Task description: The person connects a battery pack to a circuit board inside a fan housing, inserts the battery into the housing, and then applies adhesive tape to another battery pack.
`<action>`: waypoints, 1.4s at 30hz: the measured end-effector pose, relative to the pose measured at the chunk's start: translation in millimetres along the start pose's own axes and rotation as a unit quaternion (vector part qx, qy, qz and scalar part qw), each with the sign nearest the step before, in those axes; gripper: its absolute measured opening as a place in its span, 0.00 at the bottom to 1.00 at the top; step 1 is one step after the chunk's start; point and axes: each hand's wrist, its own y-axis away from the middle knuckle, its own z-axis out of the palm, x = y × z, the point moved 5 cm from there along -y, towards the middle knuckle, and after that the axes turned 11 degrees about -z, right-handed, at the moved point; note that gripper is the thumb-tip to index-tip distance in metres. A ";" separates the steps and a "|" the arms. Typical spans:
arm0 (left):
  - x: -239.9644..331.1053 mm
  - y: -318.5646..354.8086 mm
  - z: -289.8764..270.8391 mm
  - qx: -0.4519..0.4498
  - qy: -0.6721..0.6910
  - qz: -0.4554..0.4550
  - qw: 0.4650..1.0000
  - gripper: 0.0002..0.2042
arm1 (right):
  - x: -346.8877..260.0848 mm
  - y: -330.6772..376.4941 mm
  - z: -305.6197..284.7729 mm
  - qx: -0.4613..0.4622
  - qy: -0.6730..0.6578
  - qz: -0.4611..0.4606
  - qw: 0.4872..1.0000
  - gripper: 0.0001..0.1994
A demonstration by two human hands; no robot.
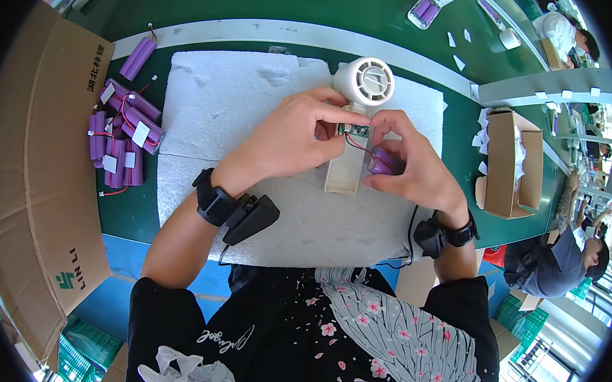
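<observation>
A white handheld fan lies on a foam pad, its round grille head pointing away from me and its handle open toward me. Inside the handle, near the head, sits a small green circuit board. My left hand grips the fan around the board, thumb and index finger on either side. In my right hand is a purple battery pack, held beside the handle. Thin red and black wires run from the pack to the board. The right index fingertip is close to the board's edge.
The white foam pad lies on a green table. Several purple battery packs are piled left of it, beside a large cardboard box. A small open carton stands at right. Another opened fan lies across the metal rail. Other people sit farther right.
</observation>
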 end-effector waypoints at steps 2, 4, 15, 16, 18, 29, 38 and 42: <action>-0.1 -1.0 -2.0 0.005 -0.001 -0.005 1.000 0.17 | -1.7 -0.7 -1.0 -0.006 -0.017 0.008 1.000 0.30; 0.6 -0.6 -3.5 0.008 -0.002 -0.008 1.000 0.17 | -2.3 -0.8 -1.8 -0.010 -0.027 0.013 1.000 0.29; 0.1 -0.7 -5.7 0.038 0.032 -0.030 0.998 0.17 | 0.0 1.5 0.3 -0.049 -0.141 0.049 0.988 0.22; 1.1 -0.3 -6.3 0.037 0.032 -0.030 0.998 0.17 | 0.5 1.3 -0.4 -0.049 -0.141 0.049 0.988 0.22; 0.3 0.0 -9.9 0.037 0.045 -0.071 0.996 0.18 | 1.2 -0.4 -0.7 -0.048 -0.207 0.055 0.976 0.25; -0.8 1.5 -11.7 0.090 0.042 -0.087 0.991 0.17 | -6.2 0.8 1.0 -0.094 -0.390 0.015 0.916 0.46; 3.9 0.4 -15.9 0.069 -0.049 -0.024 0.996 0.17 | 6.5 -3.4 -9.7 -0.069 -0.281 0.010 0.957 0.45; 9.2 1.3 -14.8 0.085 -0.086 -0.001 0.993 0.17 | 5.4 -2.4 -15.4 -0.054 -0.260 0.002 0.964 0.43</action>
